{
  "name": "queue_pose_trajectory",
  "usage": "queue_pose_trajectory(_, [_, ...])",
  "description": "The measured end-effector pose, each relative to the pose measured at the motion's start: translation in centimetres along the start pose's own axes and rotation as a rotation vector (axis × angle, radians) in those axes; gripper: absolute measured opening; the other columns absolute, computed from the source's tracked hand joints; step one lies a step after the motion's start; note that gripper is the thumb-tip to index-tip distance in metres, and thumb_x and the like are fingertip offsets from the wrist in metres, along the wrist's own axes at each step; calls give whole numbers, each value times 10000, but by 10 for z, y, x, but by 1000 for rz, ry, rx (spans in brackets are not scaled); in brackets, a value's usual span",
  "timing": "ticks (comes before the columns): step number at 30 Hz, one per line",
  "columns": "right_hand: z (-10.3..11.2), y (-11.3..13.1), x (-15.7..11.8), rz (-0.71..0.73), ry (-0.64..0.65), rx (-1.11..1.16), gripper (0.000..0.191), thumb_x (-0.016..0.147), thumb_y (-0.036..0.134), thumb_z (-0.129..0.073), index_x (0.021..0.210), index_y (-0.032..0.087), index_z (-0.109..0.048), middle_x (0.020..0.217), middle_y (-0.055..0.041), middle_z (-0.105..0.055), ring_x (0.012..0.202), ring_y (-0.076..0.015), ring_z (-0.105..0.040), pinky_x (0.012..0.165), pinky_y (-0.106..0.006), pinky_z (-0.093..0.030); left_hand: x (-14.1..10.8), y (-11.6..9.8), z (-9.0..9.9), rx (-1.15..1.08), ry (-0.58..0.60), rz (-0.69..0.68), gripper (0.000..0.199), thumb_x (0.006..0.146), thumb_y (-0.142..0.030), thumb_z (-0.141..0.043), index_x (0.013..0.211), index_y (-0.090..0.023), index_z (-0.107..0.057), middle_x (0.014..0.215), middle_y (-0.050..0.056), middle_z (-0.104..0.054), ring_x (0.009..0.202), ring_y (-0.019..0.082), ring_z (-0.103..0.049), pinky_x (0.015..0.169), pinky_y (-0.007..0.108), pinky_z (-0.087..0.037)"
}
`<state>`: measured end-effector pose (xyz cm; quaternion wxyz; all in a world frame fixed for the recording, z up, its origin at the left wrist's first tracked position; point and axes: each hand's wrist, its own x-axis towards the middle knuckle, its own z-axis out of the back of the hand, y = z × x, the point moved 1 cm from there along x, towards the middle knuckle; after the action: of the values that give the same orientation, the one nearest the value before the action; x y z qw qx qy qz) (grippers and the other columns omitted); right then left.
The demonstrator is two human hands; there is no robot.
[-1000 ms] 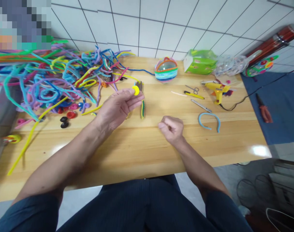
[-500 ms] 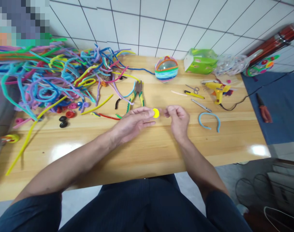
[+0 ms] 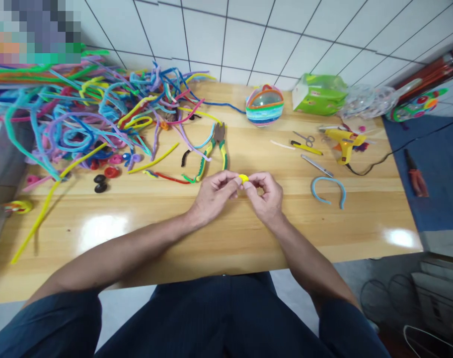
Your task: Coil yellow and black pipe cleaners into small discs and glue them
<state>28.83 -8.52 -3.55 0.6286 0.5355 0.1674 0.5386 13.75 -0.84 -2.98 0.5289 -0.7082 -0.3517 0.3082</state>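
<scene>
A small yellow disc [image 3: 243,178], seemingly a tightly wound pipe cleaner, is pinched between the fingertips of both hands above the middle of the table. My left hand [image 3: 216,196] grips it from the left with thumb and fingers closed. From the right, my right hand [image 3: 266,195] has its thumb and forefinger on the disc's other side. The fingers cover part of the disc. Just beyond my left hand lie pliers [image 3: 225,149] with green and yellow handles, and a red pipe cleaner [image 3: 172,178].
A tangle of coloured pipe cleaners [image 3: 81,117] fills the left. Behind stands a striped round pipe-cleaner piece [image 3: 264,110]. At right are a yellow glue gun [image 3: 345,144], a yellow cutter [image 3: 306,147], scissors [image 3: 307,140], tweezers [image 3: 316,165] and a bent blue pipe cleaner [image 3: 329,180].
My right hand has moved left and taken hold of the yellow disc, which my left hand alone held before. The disc has turned and shows less of its flat face.
</scene>
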Motion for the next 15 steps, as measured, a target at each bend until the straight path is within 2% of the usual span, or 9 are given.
queue_pose_trajectory(5, [1, -5, -1, 7, 10, 17, 38, 982, 245, -705, 948, 241, -688, 805, 4, -803, 654, -132, -689, 650, -275, -563, -1, 8, 2, 17, 28, -41, 304, 957, -458, -788, 948, -156, -812, 770, 17, -757, 642, 99, -660, 633, 210, -566])
queue_pose_trajectory(15, [3, -10, -1, 22, 33, 4, 46, 973, 233, -693, 930, 238, -680, 791, 6, -751, 670, -140, -670, 647, -285, -545, 0, 21, 6, 25, 75, -129, 316, 993, -476, -776, 1001, -165, -831, 881, 45, -815, 675, 103, -696, 661, 219, -602])
